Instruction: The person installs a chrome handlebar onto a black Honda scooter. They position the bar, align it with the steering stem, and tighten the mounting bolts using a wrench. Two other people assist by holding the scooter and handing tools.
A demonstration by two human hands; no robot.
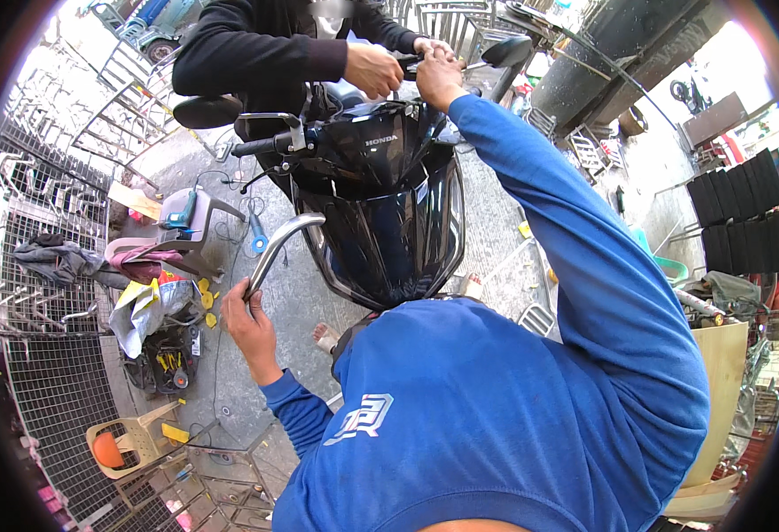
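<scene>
Metal tube, shiny and bent; left fingers clamped around it; right fingers, I cannot tell.

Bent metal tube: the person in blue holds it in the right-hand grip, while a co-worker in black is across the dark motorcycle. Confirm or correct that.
Wrong side: the head view shows the bent metal tube in the left-hand grip of the person in blue. The co-worker in black is indeed across the dark motorcycle.
</scene>
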